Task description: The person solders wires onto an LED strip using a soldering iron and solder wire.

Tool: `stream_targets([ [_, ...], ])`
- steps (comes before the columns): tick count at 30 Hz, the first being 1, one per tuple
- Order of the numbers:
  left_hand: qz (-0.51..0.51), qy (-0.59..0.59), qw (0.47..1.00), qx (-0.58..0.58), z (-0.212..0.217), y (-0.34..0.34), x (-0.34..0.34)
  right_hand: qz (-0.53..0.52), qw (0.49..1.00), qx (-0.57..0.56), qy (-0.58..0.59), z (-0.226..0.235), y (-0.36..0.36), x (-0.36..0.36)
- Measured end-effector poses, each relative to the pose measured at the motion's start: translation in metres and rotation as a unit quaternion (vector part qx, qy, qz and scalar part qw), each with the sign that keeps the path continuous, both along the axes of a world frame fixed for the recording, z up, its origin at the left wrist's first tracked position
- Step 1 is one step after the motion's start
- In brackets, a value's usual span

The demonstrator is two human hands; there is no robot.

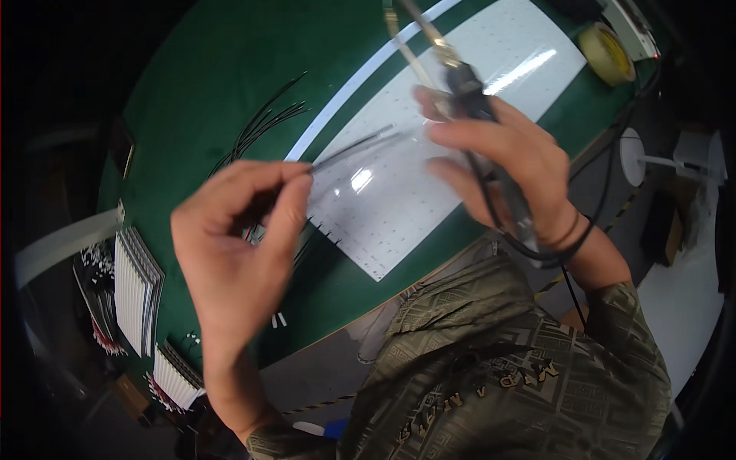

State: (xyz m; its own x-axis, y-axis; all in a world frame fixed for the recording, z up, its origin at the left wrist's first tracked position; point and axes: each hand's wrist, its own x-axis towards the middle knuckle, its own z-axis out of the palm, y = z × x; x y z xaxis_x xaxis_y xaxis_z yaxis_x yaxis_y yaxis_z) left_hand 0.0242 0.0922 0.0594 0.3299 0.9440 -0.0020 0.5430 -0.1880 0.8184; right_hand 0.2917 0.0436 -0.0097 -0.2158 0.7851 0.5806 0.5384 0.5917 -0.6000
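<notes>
Between its thumb and forefinger, my left hand (245, 230) pinches a thin dark wire (345, 152), whose blurred, paler far end points right over the white sheet. My right hand (514, 153) is closed around a corded soldering iron (466, 83) with a black handle and a brass-coloured metal shaft pointing up and away. A thin pale rod (410, 55) runs beside that shaft, too smeared to name. Its black cord (552, 259) loops by my right wrist. Behind my left hand lies a fanned bunch of black wires (268, 123); more wires (314, 238) show below the hand.
A glossy speckled white sheet (383, 238) covers the middle of the green table (207, 61), beside a pale strip (337, 107). A tape roll (606, 55) and a white box (632, 27) stand far right. Stacked white strips (138, 295) and another stack (176, 376) sit left.
</notes>
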Motion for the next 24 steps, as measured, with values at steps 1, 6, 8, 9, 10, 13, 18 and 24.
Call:
stream_targets([
  [1,-0.003,-0.01,1.0,-0.003,-0.001,-0.006,0.006,-0.021,1.0,-0.003,0.018,-0.002,0.003,-0.006],
  [6,-0.013,-0.025,1.0,0.0,-0.005,-0.019,0.016,0.006,0.994,0.009,0.111,-0.004,0.004,-0.022],
  [8,-0.042,0.001,0.999,0.019,-0.006,-0.021,0.016,0.021,0.993,0.004,0.115,-0.002,0.001,-0.021],
  [9,-0.062,0.008,0.998,0.032,-0.006,-0.021,0.017,0.026,0.993,0.002,0.111,-0.001,0.0,-0.019],
  [10,-0.056,0.014,0.998,0.029,-0.006,-0.022,0.018,0.028,0.993,0.002,0.117,-0.001,-0.002,-0.018],
  [13,-0.092,0.006,0.996,0.006,-0.005,-0.026,0.023,0.089,0.989,-0.045,0.105,0.0,-0.006,-0.015],
  [18,-0.042,-0.013,0.999,0.0,0.001,-0.037,0.025,0.103,0.989,-0.038,0.101,-0.005,-0.008,-0.016],
  [24,-0.012,-0.023,0.999,-0.025,0.0,-0.048,0.019,0.131,0.983,-0.08,0.103,-0.006,-0.012,-0.013],
])
